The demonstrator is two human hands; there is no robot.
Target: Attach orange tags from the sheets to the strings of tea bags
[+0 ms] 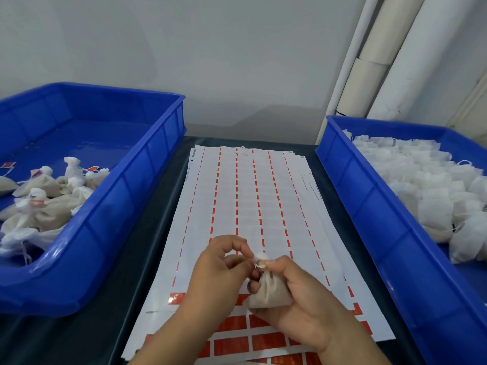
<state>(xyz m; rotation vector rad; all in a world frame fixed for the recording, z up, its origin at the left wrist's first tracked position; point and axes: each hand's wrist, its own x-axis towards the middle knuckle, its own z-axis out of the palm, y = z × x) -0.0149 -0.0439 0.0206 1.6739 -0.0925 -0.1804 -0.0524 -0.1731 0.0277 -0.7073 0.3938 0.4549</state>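
A filled beige tea bag point(268, 291) is gripped in my right hand point(303, 304), its gathered white top point(261, 256) pointing up. My left hand point(218, 270) pinches the white string at the bag's neck with thumb and forefinger. Both hands hover over the tag sheet point(245, 206), a long white sheet lying lengthwise on the table. Most of its rows are peeled down to thin orange strips. Whole orange tags point(232, 346) remain on the rows nearest me.
A blue bin point(126, 206) on the left holds several tagged tea bags point(44, 201). A blue bin point(374, 204) on the right is piled with white untagged bags point(432, 185). White pipes point(379, 56) run up the wall at the back right. The table top point(158, 227) is dark.
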